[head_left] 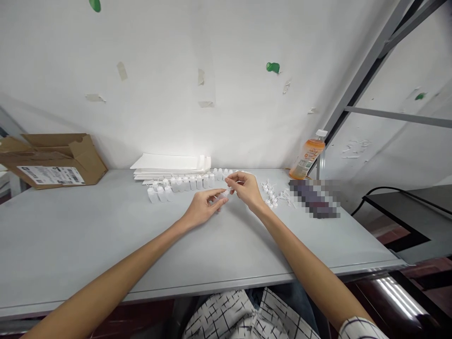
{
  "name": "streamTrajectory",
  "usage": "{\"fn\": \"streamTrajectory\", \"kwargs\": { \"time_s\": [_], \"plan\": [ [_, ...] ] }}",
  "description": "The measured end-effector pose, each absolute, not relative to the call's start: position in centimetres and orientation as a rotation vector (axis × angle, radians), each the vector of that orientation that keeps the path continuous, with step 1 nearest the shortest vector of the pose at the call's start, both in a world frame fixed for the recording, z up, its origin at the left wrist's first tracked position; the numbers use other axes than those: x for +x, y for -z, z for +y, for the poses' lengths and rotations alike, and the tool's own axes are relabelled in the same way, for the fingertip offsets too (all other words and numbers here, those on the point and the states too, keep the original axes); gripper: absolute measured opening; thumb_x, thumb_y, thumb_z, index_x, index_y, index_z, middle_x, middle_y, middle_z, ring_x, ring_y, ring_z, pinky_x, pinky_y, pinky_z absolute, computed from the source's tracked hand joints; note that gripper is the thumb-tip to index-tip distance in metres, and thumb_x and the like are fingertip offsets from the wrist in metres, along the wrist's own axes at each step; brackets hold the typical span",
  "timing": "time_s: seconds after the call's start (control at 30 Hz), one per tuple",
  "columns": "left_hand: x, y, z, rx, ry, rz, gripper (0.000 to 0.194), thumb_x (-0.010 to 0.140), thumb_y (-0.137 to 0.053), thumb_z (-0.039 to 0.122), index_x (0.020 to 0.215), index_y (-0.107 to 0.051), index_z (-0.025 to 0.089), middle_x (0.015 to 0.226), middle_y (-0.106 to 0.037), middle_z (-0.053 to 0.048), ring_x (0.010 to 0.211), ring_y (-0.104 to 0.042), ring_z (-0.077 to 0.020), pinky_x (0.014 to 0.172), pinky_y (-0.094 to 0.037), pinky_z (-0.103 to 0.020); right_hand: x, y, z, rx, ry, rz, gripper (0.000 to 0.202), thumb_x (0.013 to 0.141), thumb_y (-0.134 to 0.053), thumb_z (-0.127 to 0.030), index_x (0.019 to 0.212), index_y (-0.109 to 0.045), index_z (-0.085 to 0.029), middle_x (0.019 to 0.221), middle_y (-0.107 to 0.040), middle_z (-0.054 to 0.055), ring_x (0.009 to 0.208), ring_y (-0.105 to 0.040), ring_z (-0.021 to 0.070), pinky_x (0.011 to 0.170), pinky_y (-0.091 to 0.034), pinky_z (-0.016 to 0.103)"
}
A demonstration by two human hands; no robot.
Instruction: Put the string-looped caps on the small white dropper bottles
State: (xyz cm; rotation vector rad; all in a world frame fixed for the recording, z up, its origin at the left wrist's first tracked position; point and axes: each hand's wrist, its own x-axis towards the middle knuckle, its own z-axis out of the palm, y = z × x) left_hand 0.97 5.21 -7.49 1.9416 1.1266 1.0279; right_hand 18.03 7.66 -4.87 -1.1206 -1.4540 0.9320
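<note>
Over the middle of the table, my left hand (201,208) grips a small translucent white bottle (223,194) between thumb and fingers. Its top points toward my right hand (247,189), whose thumb and fingertips are pinched together at the bottle's neck. Whatever small piece those fingertips hold is too small to make out. Behind my hands, similar small bottles (192,183) stand upright in a row, and a few more (161,193) stand at its left end. Right of my right hand lie small white caps (270,195) in a loose pile, beside thin white sticks (287,198).
A stack of white sheets or flat boxes (169,162) lies against the wall. An opened cardboard box (56,160) sits at the far left of the grey table (116,245). At the right stands an orange drink bottle (308,157), near a blurred-out dark object (316,198).
</note>
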Motion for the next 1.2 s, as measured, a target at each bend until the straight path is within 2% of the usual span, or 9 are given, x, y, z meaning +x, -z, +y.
{"fn": "streamTrajectory", "kwargs": {
  "time_s": [0.13,0.33,0.63,0.9,1.03,1.1,1.2],
  "plan": [
    [0.9,7.5,5.3,1.939,-1.037,1.129,0.045,0.087,-0.062,0.048,0.114,-0.074,0.013,0.077,-0.074,-0.005,0.059,-0.066,-0.0151,0.059,-0.051,-0.027,17.4,5.6,7.5,-1.11,-0.823,-1.481,0.019,0.079,-0.067,-0.036,0.076,-0.066,-0.017,0.067,-0.066,0.0,0.052,-0.059,0.0115,0.056,-0.048,0.025],
    [0.8,7.5,5.4,1.983,-1.033,1.148,0.043,0.088,-0.063,0.047,0.114,-0.075,0.015,0.069,-0.073,-0.002,0.057,-0.065,-0.0142,0.06,-0.051,-0.026,17.0,6.0,7.2,-1.146,-0.723,-1.482,0.015,0.084,-0.065,-0.033,0.079,-0.067,-0.019,0.066,-0.067,-0.001,0.054,-0.064,0.0136,0.059,-0.049,0.026],
    [0.9,7.5,5.2,2.002,-1.014,1.174,0.042,0.086,-0.064,0.048,0.111,-0.076,0.017,0.073,-0.075,-0.002,0.053,-0.064,-0.0143,0.059,-0.051,-0.027,16.7,6.0,7.0,-1.237,-0.62,-1.501,0.014,0.085,-0.062,-0.032,0.078,-0.065,-0.021,0.067,-0.07,0.0,0.056,-0.066,0.016,0.063,-0.05,0.027],
    [1.0,7.6,5.1,2.001,-1.001,1.175,0.039,0.085,-0.064,0.046,0.107,-0.077,0.017,0.066,-0.073,-0.001,0.054,-0.065,-0.0155,0.061,-0.05,-0.027,16.6,6.0,6.8,-1.243,-0.599,-1.509,0.013,0.086,-0.062,-0.029,0.077,-0.065,-0.021,0.065,-0.071,0.0,0.061,-0.068,0.0174,0.067,-0.049,0.028],
    [0.9,7.7,5.2,1.995,-1.008,1.201,0.039,0.087,-0.062,0.047,0.107,-0.076,0.016,0.059,-0.069,0.001,0.054,-0.066,-0.0163,0.062,-0.051,-0.027,16.5,6.2,6.7,-1.291,-0.502,-1.566,0.013,0.088,-0.061,-0.03,0.08,-0.066,-0.022,0.07,-0.074,0.001,0.066,-0.07,0.0187,0.07,-0.049,0.029],
    [0.9,7.7,5.2,1.971,-1.032,1.21,0.042,0.087,-0.062,0.049,0.109,-0.075,0.016,0.064,-0.072,0.0,0.054,-0.067,-0.0165,0.063,-0.052,-0.028,16.4,6.3,6.7,-1.301,-0.449,-1.598,0.013,0.089,-0.06,-0.03,0.081,-0.066,-0.022,0.073,-0.075,0.001,0.068,-0.071,0.0192,0.071,-0.049,0.029],
    [0.8,7.5,5.2,1.908,-1.074,1.222,0.045,0.085,-0.065,0.052,0.114,-0.07,0.018,0.084,-0.076,-0.004,0.054,-0.069,-0.0156,0.062,-0.052,-0.028,16.5,6.3,6.6,-1.272,-0.421,-1.612,0.014,0.09,-0.06,-0.03,0.081,-0.066,-0.022,0.075,-0.075,0.002,0.068,-0.072,0.0196,0.07,-0.051,0.029]
  ]
}}
